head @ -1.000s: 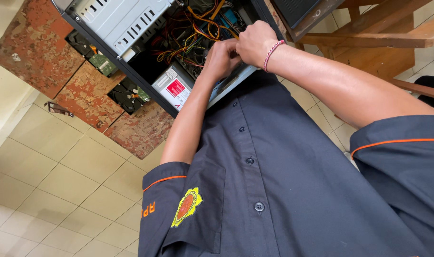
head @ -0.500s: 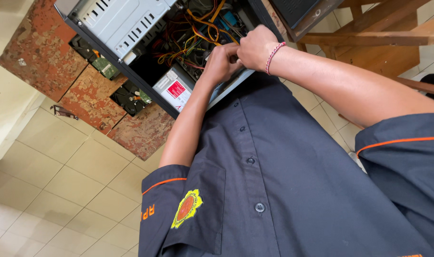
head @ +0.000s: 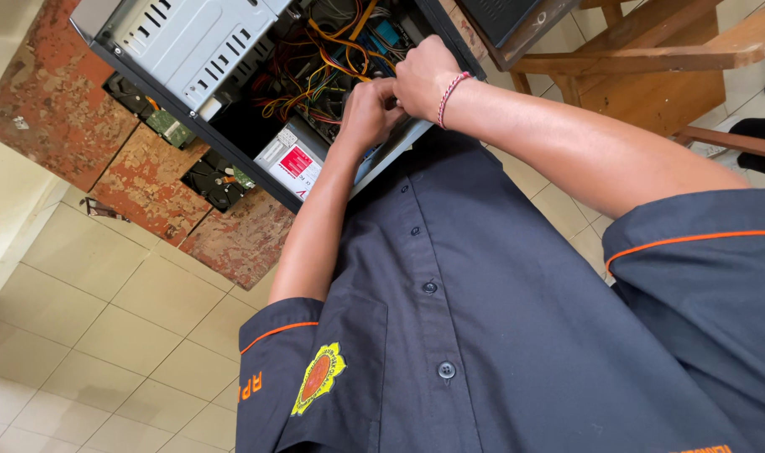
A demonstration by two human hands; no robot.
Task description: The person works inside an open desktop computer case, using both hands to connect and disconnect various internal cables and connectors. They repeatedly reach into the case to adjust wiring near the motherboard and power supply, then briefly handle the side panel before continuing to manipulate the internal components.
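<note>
- The person's dark grey shirt (head: 483, 335) fills the lower right of the view, buttoned down the front, with orange piping on the short sleeves and a yellow and orange badge (head: 318, 377) on the left sleeve.
- A worn table (head: 114, 159) with peeling red-brown paint carries the work; pale floor tiles (head: 88, 335) lie below it.
- An open computer case (head: 189, 50) lies on its side on the table, its grey perforated drive cage towards the top left and its black frame edge running diagonally.
- A wooden chair or bench frame (head: 651, 59) stands at the upper right, well apart from the case.
- A grey power supply (head: 294, 155) with a white and red label sits at the near edge of the case, just beside the left wrist.
- A tangle of yellow, orange and red wires (head: 332, 59) lies inside the case, just above both hands.
- The left hand (head: 367, 113) is curled inside the case, fingers bent tight and meeting the other hand; what it pinches is hidden.
- The right hand (head: 420, 75), with a red and white braided wristband (head: 449, 94), is also closed into a loose fist, its knuckles against the left fingers; I cannot tell what it grips.
- Loose circuit boards (head: 160, 126) lie under the case edge.
</note>
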